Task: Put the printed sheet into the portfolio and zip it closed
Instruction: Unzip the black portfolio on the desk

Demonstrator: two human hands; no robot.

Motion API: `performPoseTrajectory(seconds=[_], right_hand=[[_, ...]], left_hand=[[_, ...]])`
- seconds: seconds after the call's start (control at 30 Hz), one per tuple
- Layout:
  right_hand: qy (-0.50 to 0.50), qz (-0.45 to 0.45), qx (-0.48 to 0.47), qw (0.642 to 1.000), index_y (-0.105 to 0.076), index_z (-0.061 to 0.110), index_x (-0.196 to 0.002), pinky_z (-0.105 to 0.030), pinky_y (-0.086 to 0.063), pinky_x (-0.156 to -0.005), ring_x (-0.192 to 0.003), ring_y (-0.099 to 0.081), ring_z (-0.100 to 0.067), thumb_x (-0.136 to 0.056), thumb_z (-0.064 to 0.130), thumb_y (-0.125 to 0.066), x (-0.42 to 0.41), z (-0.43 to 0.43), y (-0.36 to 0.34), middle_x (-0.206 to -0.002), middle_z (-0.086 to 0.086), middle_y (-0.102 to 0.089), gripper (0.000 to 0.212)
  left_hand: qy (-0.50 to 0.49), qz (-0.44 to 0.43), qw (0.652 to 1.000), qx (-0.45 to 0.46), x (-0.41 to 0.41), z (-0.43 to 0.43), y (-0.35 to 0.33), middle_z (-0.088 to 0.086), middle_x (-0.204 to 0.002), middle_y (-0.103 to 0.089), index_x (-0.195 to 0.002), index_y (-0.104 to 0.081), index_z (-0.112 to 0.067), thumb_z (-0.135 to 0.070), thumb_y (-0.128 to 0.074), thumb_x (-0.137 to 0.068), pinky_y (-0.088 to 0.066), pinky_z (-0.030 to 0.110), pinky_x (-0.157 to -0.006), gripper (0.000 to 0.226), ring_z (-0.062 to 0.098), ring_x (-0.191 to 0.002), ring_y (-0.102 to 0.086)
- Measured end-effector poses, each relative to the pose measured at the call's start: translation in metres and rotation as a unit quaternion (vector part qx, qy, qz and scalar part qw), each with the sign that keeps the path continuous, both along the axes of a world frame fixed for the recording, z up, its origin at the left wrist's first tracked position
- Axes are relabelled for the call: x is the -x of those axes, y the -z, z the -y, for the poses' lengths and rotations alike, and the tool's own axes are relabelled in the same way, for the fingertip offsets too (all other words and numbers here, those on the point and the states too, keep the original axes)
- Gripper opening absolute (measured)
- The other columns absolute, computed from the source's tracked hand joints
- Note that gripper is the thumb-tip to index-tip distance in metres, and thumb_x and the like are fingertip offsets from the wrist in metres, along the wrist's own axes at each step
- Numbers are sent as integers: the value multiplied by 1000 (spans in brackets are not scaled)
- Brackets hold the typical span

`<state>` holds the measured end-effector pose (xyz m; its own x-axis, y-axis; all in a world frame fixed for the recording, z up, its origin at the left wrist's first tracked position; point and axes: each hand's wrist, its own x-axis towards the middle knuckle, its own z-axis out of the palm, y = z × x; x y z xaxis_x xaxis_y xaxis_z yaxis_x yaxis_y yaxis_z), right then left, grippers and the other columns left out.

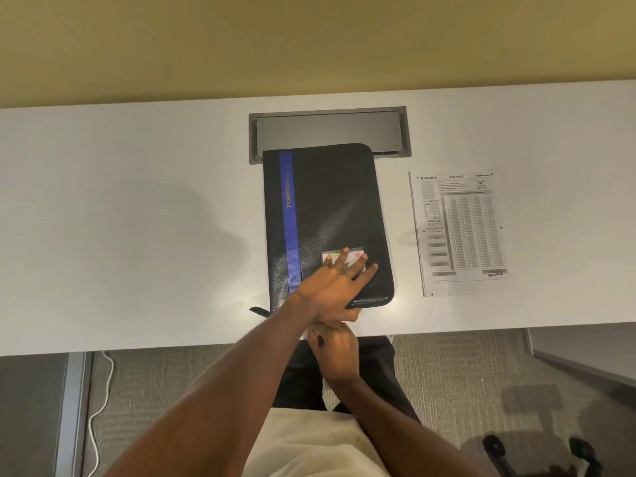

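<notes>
Where the carpet shows under the near edge on the far left, a white cable [91,426] trails down across the floor. Above it, the white counter [137,218] stretches the full width of the view. Near its middle lies the black portfolio [330,201], closed and flat, with a blue stripe [288,228] running down its left side and a short black tab [258,311] sticking out at its near left corner. Its far end overlaps a grey hatch [327,132] set into the counter. The left hand [328,287] rests on the near right part of the cover, its fingers [359,265] straight and spread apart, their tips over a small pale label [353,257], while the thumb lies along the portfolio's near edge. Just below it, at the counter's near edge, the right hand [339,352] is partly hidden under the left wrist; its fingers look curled, but whether they are clamped on anything cannot be told. To the right of the portfolio, apart from it, the printed sheet [461,232] lies flat on the counter, face up, touched by neither hand. At the lower right, a dark wheeled chair base [581,452] stands on the carpet.
</notes>
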<state>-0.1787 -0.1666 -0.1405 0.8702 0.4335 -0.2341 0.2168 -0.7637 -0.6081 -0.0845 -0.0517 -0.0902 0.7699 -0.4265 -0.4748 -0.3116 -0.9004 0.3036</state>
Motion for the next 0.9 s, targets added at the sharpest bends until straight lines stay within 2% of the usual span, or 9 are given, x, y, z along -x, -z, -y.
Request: performPoseTrajectory(seconds=[0.1,0.17,0.23,0.33,0.4,0.5,0.57,0.7,0.9], right_hand=[[-55,8,37,998,-71,18,-62,-27,-55,-49,-50,-62,-15,-64,10,-90,2,-27,-14,-56,3,-67,21],[-72,11,72,995,-70,16,-61,-29,-55,-50,-49,-63,-18,-63,12,-92,2,-35,-15,-55,0,-68,22],[-74,-12,68,995,-74,10,-76,-37,-60,-66,-66,-70,-25,-83,17,-79,3,-36,-10,-71,-8,-74,11],[-58,-124,37,990,-72,8,-106,-41,-56,-89,-95,-68,-25,-103,43,-51,0,-19,-15,-103,-9,-74,41],[-18,-161,5,987,-68,10,-116,-39,-55,-94,-103,-66,-21,-102,50,-42,-4,3,-21,-114,-7,-71,50],[141,-115,-35,983,-69,20,-103,-39,-58,-92,-92,-66,-9,-100,13,-57,-21,39,-25,-103,3,-71,14],[296,-97,-86,946,-67,32,-91,-42,-60,-90,-88,-68,-8,-101,8,-55,-45,57,-36,-95,10,-72,28],[341,-228,-264,873,-68,36,-113,-28,-57,-93,-107,-71,-10,-108,32,-41,-105,60,-71,-111,18,-75,28],[265,-190,-225,918,-58,38,-120,-4,-48,-75,-103,-63,0,-107,30,-47,-127,32,-111,-112,30,-60,18]], left_hand=[[7,19,1000,3,1,-1,-3,14,-171,-9,-163,-6,-19,-54,-50,-96,-37,60,-113,87,48,-153,-13],[16,29,999,-4,2,-1,-4,13,-171,-9,-163,-6,-20,-54,-49,-97,-44,58,-107,86,47,-153,-16],[16,32,999,-9,4,-2,-3,12,-171,-7,-163,-5,-21,-55,-47,-98,-46,57,-106,84,46,-154,-14],[11,33,999,-13,6,-3,-4,11,-172,-5,-163,-4,-21,-54,-42,-100,-44,60,-108,81,45,-155,-10],[9,31,999,-11,7,-3,-4,11,-172,-3,-163,-2,-20,-53,-41,-101,-41,61,-112,80,45,-155,-7],[6,27,1000,-4,10,-5,-9,12,-172,0,-163,1,-20,-58,-39,-102,-35,59,-115,82,44,-155,-3],[2,31,1000,0,13,-6,-11,11,-172,2,-163,3,-21,-58,-36,-103,-34,58,-116,81,43,-156,-2],[-17,37,999,9,20,-7,-14,10,-172,4,-162,6,-22,-52,-35,-104,-30,57,-119,78,41,-156,-1],[-131,87,982,106,35,-11,-28,0,-172,-8,-164,-7,-23,-55,-37,-98,-28,56,-122,79,32,-157,-12]])
